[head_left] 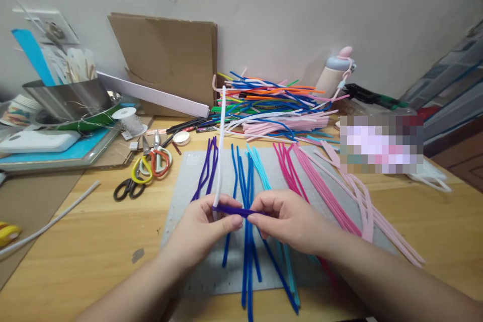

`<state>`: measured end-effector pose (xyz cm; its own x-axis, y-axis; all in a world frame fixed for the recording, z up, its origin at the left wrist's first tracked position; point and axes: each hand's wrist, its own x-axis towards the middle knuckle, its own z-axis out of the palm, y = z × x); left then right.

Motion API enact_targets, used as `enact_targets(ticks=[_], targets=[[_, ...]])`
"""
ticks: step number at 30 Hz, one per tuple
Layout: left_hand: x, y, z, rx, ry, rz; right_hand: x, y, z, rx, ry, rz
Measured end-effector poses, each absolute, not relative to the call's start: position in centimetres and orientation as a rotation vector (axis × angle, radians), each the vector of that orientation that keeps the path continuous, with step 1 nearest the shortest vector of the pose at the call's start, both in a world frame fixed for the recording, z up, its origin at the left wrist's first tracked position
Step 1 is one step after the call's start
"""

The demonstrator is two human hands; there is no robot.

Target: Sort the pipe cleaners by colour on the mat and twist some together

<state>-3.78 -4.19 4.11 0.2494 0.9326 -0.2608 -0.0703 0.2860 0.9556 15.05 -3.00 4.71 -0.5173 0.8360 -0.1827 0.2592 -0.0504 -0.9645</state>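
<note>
Between my two hands a dark purple pipe cleaner (231, 210) is stretched level above the grey mat. My left hand (207, 224) pinches its left part between thumb and fingers. A white pipe cleaner (222, 136) stands up from that left end, nearly vertical. My right hand (281, 219) pinches the purple one's right end with thumb and fingertips. Blue pipe cleaners (247, 261) lie beneath both hands. Further purple pipe cleaners (207, 173) lie behind my left hand, and light blue (260, 166), magenta (289, 168) and pink ones (324, 186) spread behind and right of my right hand.
Scissors (145, 168) lie left of the mat (177, 231). Behind it rises a heap of coloured pipe cleaners (271, 105), beside cardboard (166, 60) and a bottle (332, 73). A metal container (71, 103) with sticks and a clear spool (128, 121) stand left.
</note>
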Motion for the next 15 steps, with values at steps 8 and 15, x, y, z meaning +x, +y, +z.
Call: enact_targets(ticks=[8, 15], targets=[[-3.94, -4.31, 3.48, 0.845, 0.981, 0.86, 15.0, -2.98, 4.71, -1.063, -1.547, 1.858], [-3.77, -4.54, 3.76, 0.736, 0.955, 0.89, 14.75, -3.22, 4.46, -1.067, -1.575, 1.805]])
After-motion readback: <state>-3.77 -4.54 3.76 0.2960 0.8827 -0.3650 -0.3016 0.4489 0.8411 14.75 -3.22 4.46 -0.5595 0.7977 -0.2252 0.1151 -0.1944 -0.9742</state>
